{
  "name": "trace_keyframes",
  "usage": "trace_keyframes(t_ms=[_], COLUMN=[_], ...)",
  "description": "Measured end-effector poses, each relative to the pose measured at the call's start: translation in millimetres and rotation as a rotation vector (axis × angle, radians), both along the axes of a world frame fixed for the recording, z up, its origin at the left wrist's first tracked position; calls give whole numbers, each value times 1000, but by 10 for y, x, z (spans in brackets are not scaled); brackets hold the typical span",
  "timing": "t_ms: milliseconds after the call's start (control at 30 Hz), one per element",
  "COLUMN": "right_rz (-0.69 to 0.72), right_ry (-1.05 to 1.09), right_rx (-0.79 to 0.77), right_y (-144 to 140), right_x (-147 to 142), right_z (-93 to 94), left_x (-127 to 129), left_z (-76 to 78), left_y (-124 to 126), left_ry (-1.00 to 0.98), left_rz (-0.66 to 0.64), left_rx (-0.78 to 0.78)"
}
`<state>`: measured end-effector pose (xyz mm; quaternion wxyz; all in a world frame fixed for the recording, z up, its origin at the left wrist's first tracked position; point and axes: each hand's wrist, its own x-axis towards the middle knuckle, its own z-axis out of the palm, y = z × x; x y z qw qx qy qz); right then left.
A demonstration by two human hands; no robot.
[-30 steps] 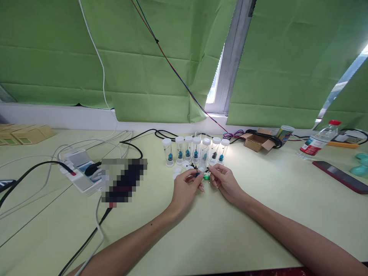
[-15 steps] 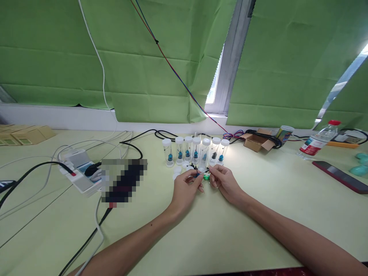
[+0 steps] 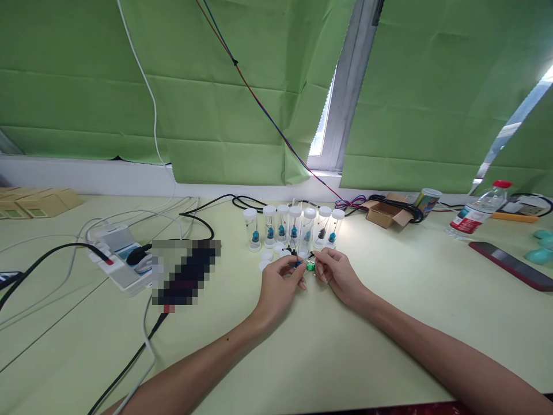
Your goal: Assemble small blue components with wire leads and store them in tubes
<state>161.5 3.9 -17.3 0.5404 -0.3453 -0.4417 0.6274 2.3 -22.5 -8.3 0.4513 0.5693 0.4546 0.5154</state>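
Near the middle of the pale table [image 3: 389,346], my left hand [image 3: 279,282] pinches a small blue piece [image 3: 297,264] between thumb and fingers. Facing it, my right hand [image 3: 339,274] is closed on a small dark piece [image 3: 311,255], too small to name. A small green object [image 3: 310,266] shows in the gap between the hands. Just behind them stand several clear tubes with white lids [image 3: 295,227], upright in a row, each with a small blue or dark part inside. Several white round caps [image 3: 266,256] lie left of my left fingertips.
A power strip [image 3: 125,259] with cables lies at left, beside a blurred-out dark object [image 3: 188,274]. A small cardboard box [image 3: 384,214], a can [image 3: 427,202], a water bottle [image 3: 477,210] and a phone [image 3: 512,265] are at right. Yellow boxes [image 3: 47,202] sit at far left.
The thin light piece that spanned the two hands' fingertips is harder to see now. Both hands stay in nearly the same place.
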Motion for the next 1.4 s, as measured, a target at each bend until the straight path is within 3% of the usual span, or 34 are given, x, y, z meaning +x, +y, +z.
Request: trace_keyframes(t_ms=[800,1400], right_rz=[87,93], right_ry=[60,61], right_rx=[53,46], right_y=[-21,-26], right_x=[17,4], right_z=[13,31], left_x=[11,9], left_z=[57,59], left_y=[13,3], left_ry=[-256,-248], left_rz=[0,-21], left_rx=[-110,-151])
